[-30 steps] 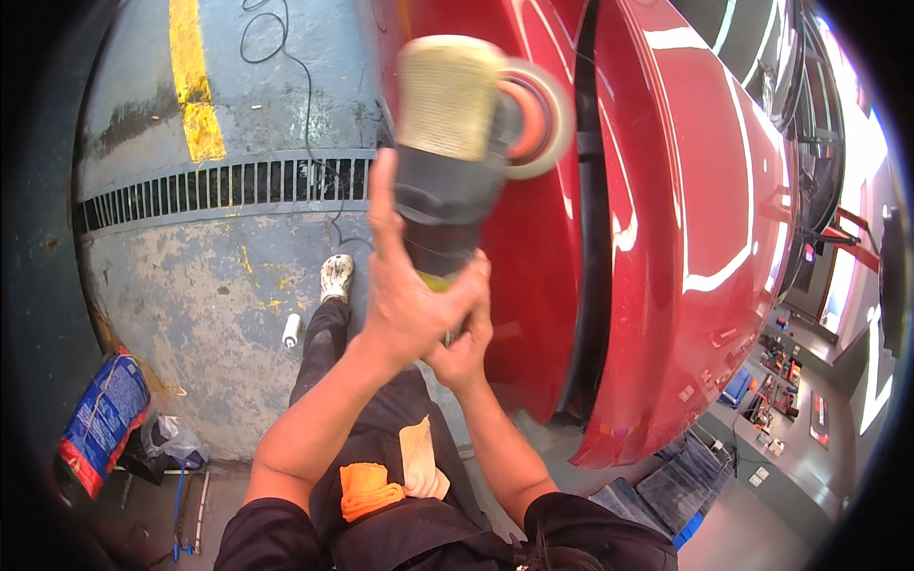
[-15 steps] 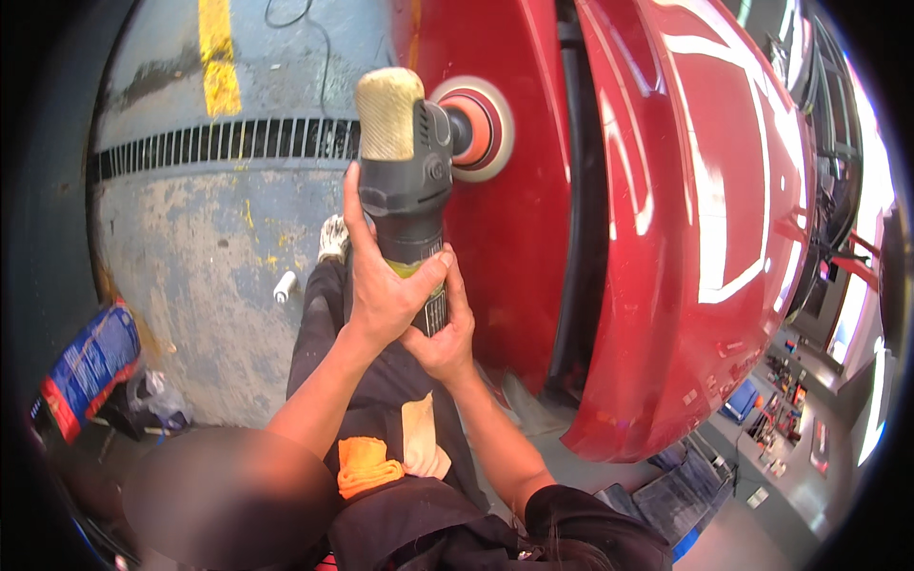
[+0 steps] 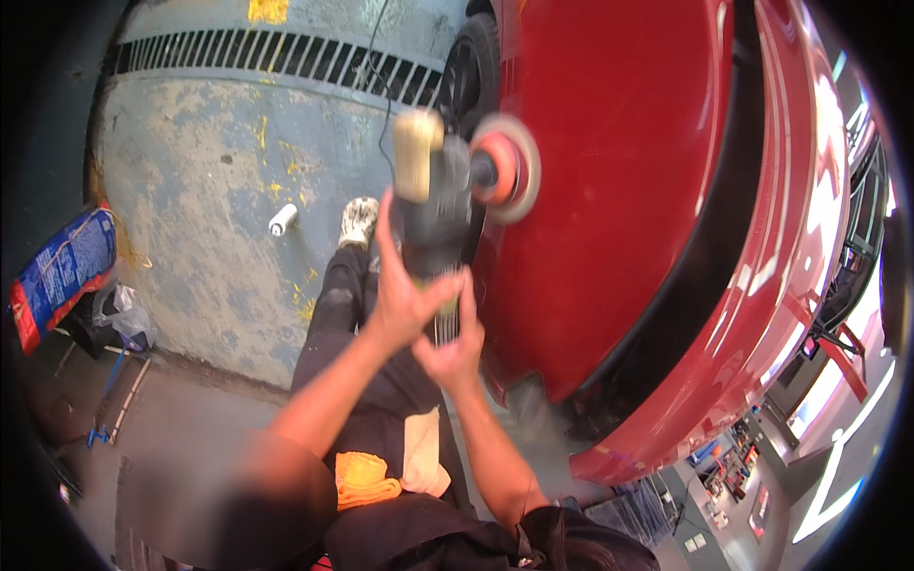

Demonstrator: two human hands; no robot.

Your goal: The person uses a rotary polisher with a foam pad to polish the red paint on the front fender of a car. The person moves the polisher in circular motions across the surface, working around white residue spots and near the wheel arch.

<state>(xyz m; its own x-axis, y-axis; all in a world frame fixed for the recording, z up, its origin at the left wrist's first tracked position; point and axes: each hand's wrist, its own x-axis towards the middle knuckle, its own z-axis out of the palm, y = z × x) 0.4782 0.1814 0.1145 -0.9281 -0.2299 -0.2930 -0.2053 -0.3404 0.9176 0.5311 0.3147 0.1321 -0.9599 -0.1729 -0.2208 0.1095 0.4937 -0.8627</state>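
Between my two hands is a dark grey car polisher (image 3: 433, 224), held upright in the picture and blurred by motion. Its head has a pale, worn cover, and a round polishing pad (image 3: 524, 176) with an orange backing faces right. My left hand (image 3: 405, 309) wraps the body from the left side. Lower down, my right hand (image 3: 455, 354) grips the handle end, fingers closed around it. Beside the pad lies the red car panel (image 3: 609, 209); whether pad and paint touch, I cannot tell.
A raised red panel (image 3: 762, 314) stands beyond a dark gap on the right. A car wheel (image 3: 473, 71) and a floor drain grate (image 3: 238, 52) show at the top. On the floor are a white bottle (image 3: 283, 220) and a cord (image 3: 386, 124). An orange cloth (image 3: 365, 481) rests at my waist.
My view has shifted, so the drain and bottle sit higher in the picture and a wheel has come into sight. The polisher appears lower and slightly farther right, with both hands still gripping it.
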